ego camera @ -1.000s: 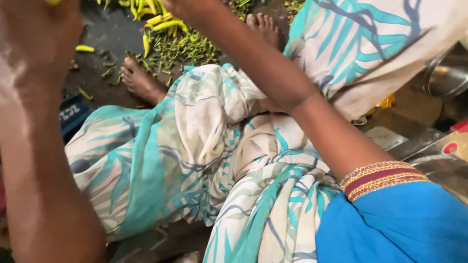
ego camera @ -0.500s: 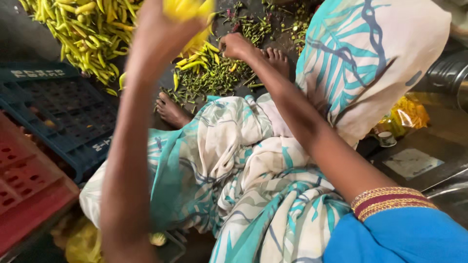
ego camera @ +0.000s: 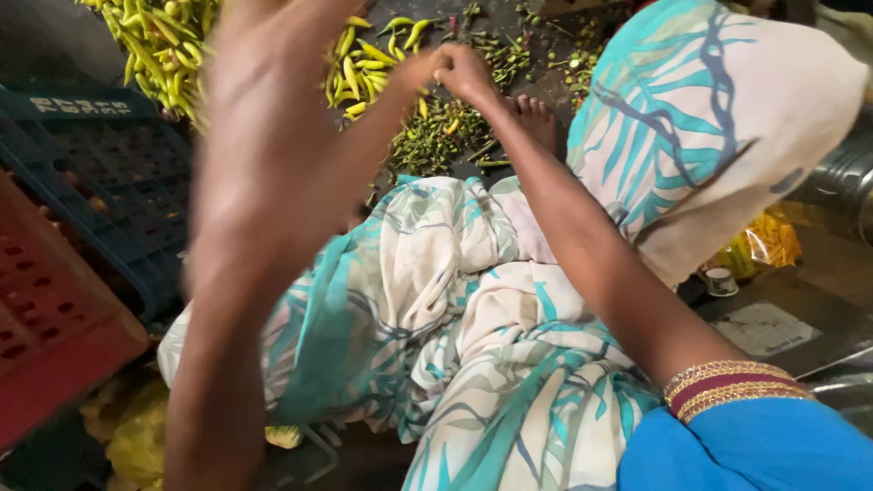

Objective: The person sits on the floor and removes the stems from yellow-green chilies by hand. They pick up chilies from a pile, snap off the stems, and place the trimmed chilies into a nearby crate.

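Note:
My left hand (ego camera: 273, 127) is raised close to the camera and blurred, its back towards me. Its fingers reach right and meet my right hand (ego camera: 462, 73). My right hand is curled into a closed fist over a heap of small green chilli bits and stems (ego camera: 436, 136); what it pinches is hidden. A pile of yellow-green chillies (ego camera: 150, 45) lies on the dark floor behind my left hand. My right arm wears gold and maroon bangles (ego camera: 727, 389) beside a blue sleeve. A white and teal patterned cloth (ego camera: 436, 300) covers my lap and knees.
A dark blue plastic crate (ego camera: 100, 182) and a red crate (ego camera: 45, 318) stand at the left. A bare foot (ego camera: 536, 114) shows beside the stems. At the right are a metal vessel (ego camera: 846, 182), a yellow plastic bag (ego camera: 773, 241) and a small white pot (ego camera: 723, 282).
My left hand has come down from the top and closer to the camera; the yellow thing seen at its fingers is out of sight. My right hand moved right to meet it.

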